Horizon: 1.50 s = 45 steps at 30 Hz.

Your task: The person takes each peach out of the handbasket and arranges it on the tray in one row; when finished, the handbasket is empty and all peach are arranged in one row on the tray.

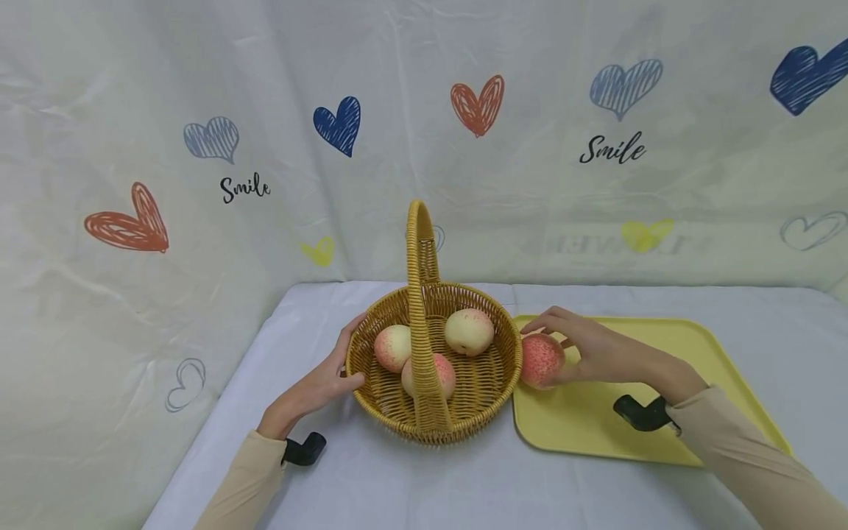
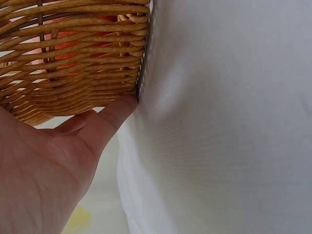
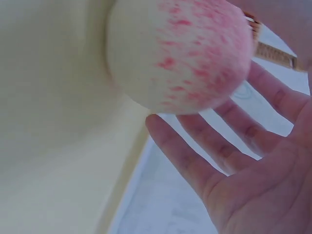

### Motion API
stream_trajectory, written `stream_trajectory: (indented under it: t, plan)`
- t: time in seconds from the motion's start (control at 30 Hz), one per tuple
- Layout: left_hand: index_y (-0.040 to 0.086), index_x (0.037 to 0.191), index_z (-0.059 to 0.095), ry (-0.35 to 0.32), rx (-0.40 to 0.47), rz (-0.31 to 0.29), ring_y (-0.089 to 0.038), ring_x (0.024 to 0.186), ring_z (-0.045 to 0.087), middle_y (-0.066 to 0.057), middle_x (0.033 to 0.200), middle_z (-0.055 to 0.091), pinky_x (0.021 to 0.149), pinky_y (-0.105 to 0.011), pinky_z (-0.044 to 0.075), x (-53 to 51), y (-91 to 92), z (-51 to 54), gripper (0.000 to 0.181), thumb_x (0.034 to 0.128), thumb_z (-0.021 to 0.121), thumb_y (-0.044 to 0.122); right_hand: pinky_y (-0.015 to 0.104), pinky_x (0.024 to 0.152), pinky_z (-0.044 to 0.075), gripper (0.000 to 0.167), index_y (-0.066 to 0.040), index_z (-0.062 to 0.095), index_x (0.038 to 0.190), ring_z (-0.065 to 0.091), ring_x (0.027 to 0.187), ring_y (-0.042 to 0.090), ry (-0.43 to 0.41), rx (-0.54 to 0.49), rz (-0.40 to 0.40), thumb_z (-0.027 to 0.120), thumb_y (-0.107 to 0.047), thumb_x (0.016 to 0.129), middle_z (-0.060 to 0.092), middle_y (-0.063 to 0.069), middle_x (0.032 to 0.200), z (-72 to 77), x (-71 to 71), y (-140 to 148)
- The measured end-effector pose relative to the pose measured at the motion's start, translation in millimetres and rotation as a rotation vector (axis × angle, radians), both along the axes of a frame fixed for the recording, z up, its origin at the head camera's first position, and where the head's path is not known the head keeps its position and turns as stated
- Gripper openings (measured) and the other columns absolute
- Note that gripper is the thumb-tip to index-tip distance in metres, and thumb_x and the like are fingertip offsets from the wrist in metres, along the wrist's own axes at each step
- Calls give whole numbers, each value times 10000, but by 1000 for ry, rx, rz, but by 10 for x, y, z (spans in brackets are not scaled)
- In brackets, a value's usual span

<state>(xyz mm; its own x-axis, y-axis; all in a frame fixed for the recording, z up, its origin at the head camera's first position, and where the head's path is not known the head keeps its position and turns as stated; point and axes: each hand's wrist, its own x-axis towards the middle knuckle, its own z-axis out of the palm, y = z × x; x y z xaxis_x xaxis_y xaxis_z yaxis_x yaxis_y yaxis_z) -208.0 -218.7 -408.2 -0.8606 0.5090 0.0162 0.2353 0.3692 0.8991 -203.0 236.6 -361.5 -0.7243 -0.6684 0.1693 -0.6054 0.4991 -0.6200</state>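
Observation:
A round wicker basket (image 1: 486, 423) with a tall arched handle stands on the white-covered table. Inside are three pale peaches with pink speckles, one peach (image 1: 469, 332) towards the back right. My left hand (image 1: 329, 379) rests against the basket's left side; in the left wrist view an extended finger touches the weave near its base. My right hand (image 1: 592, 350) has its fingers and thumb round another peach (image 1: 543, 361), beside the basket at the left end of a yellow tray (image 1: 596, 419). In the right wrist view this peach (image 3: 180, 58) is close to the tray surface; the thumb partly covers it.
The basket's right rim stands close against the tray's left edge. A white curtain (image 1: 397, 169) with printed hearts and lettering hangs behind the table and along its left. Each wrist carries a black mount, such as the mount (image 1: 641, 414) on the right.

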Motion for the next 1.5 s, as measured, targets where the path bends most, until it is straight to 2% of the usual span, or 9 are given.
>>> stream_trajectory:
  t: [0.1, 0.27, 0.5, 0.7, 0.9, 1.07, 1.23, 1.4, 1.5]
  plan:
    - [222, 1685, -38, 2, -3, 2, -423, 1545, 161, -147, 1736, -37, 1166, -629, 245, -1, 1, 1, 1012, 875, 552, 79, 473, 920, 569, 567, -77, 610, 1353, 604, 1199, 323, 17, -8, -25, 861, -249, 874, 587, 61, 1315, 104, -14, 13]
    - [230, 1685, -31, 2, -13, 11, -411, 1542, 167, -139, 1738, -35, 1169, -619, 244, 6, -8, 6, 1011, 875, 555, 80, 479, 940, 560, 446, -135, 637, 1324, 607, 1199, 260, 72, -8, -41, 812, -215, 922, 606, 12, 1312, 282, -71, -56]
    - [217, 1684, -37, 4, 21, -13, -405, 1552, 138, -149, 1735, -30, 1181, -612, 221, -6, -8, -7, 1012, 874, 554, 83, 471, 982, 541, 407, -106, 653, 1323, 591, 1201, 238, 72, 4, 14, 784, -161, 942, 603, 37, 1264, 490, -222, -304]
    - [205, 1683, -40, 9, 47, -29, -405, 1563, 95, -161, 1733, -41, 1191, -621, 181, -14, -6, -16, 1014, 870, 556, 95, 486, 984, 539, 341, -80, 665, 1290, 596, 1194, 332, 57, 62, 93, 751, -165, 971, 599, 134, 1283, 599, -392, -623]
    - [207, 1684, -49, 9, 33, -22, -429, 1561, 111, -162, 1735, -48, 1185, -622, 205, -11, 5, -12, 1018, 872, 556, 100, 518, 964, 509, 334, -64, 668, 1297, 589, 1125, 344, 40, 175, 136, 728, -151, 981, 583, 167, 1294, 556, -514, -889]
    - [208, 1685, -42, 11, 36, -20, -419, 1559, 122, -155, 1736, -36, 1185, -623, 205, 3, 2, -4, 1017, 870, 556, 94, 422, 868, 478, 403, -49, 630, 1346, 545, 954, 232, -54, 259, 151, 729, -194, 982, 515, 176, 1359, 476, -518, -1008]
    - [221, 1686, -36, 4, 44, -19, -377, 1563, 113, -132, 1739, -30, 1195, -605, 190, 22, 3, 6, 1020, 867, 557, 90, 396, 880, 462, 470, -18, 608, 1382, 529, 935, 193, -112, 296, 143, 743, -199, 970, 522, 167, 1414, 438, -499, -1037]
    - [232, 1686, -35, 5, 39, -16, -379, 1563, 113, -128, 1739, -35, 1190, -612, 198, 20, 5, 1, 1021, 868, 560, 101, 372, 860, 475, 436, -8, 627, 1351, 533, 888, 171, -85, 297, 160, 747, -142, 953, 570, 149, 1349, 437, -485, -1042]
    - [233, 1687, -32, 7, 36, -12, -391, 1562, 119, -132, 1739, -36, 1185, -619, 206, 16, 5, 2, 1021, 867, 561, 103, 364, 848, 472, 401, -20, 653, 1319, 518, 932, 186, -47, 293, 172, 742, -81, 932, 577, 133, 1312, 439, -489, -1038]
